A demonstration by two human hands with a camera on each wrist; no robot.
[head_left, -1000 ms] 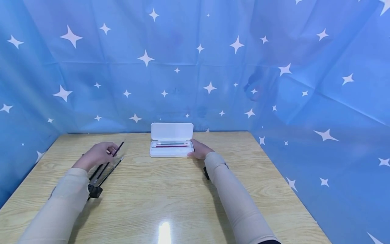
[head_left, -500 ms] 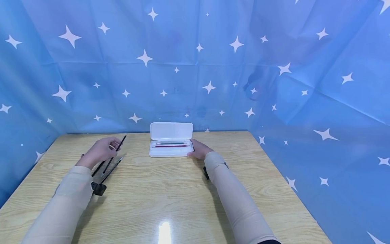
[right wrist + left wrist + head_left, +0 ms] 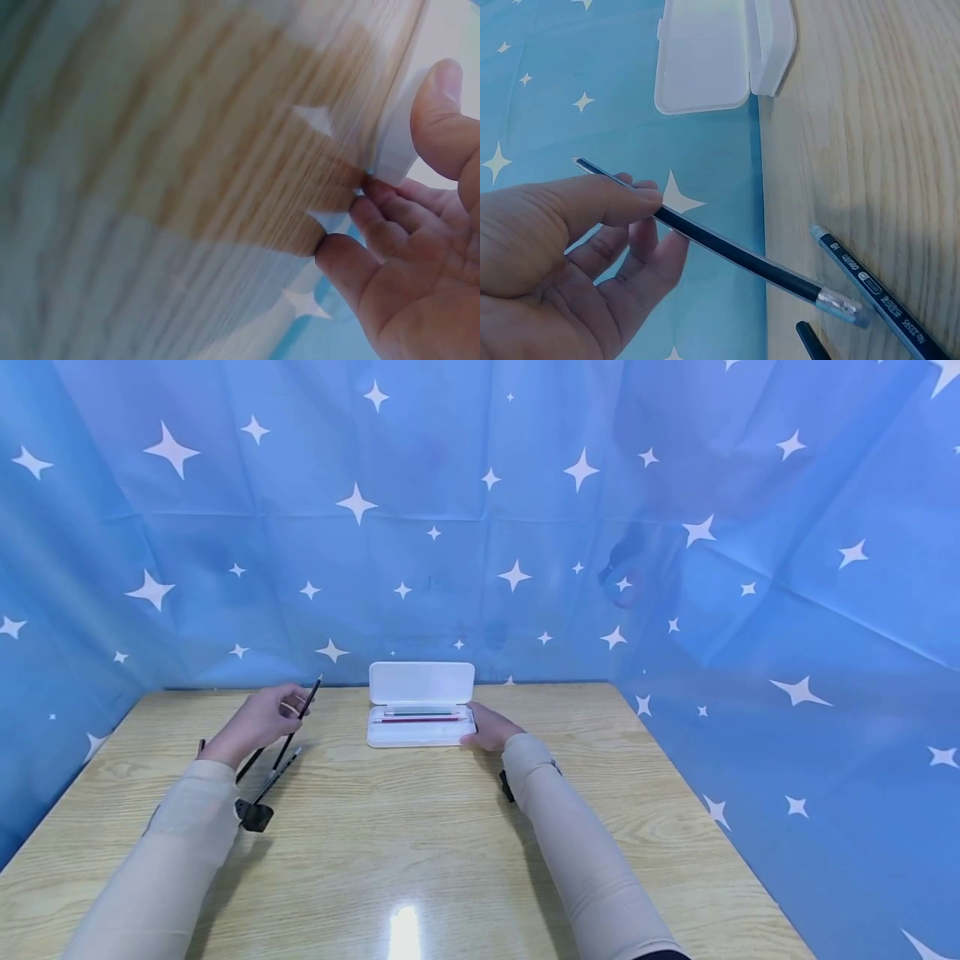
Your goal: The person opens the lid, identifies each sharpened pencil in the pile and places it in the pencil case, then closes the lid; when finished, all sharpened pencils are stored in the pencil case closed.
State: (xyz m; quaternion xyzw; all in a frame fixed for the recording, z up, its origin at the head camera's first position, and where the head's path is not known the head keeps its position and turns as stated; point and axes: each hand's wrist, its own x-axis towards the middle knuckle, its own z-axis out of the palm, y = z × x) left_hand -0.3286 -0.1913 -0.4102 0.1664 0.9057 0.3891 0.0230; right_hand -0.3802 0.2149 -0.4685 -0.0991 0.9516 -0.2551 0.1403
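I hold a dark pencil [image 3: 300, 720] pinched between the thumb and fingers of my left hand [image 3: 258, 722]. The pencil is lifted off the table, tilted, its sharpened tip up and pointing toward the white pencil case [image 3: 421, 715], its eraser end lower and toward me. It sits to the left of the case, near it but not touching.

The case lies open, its lid [image 3: 422, 682] standing up at the far side against the blue backdrop [image 3: 480, 527]. Inside the tray lie a red pencil [image 3: 420, 720] and a greenish one just beyond it. My right hand [image 3: 491, 728] rests against the right end of the case, fingers curled at its edge with the thumb on top; the wrist view is too blurred to show how firmly it holds.

Left of the case, below my left hand, more dark pencils [image 3: 273, 772] lie flat on the wooden table [image 3: 420, 843].
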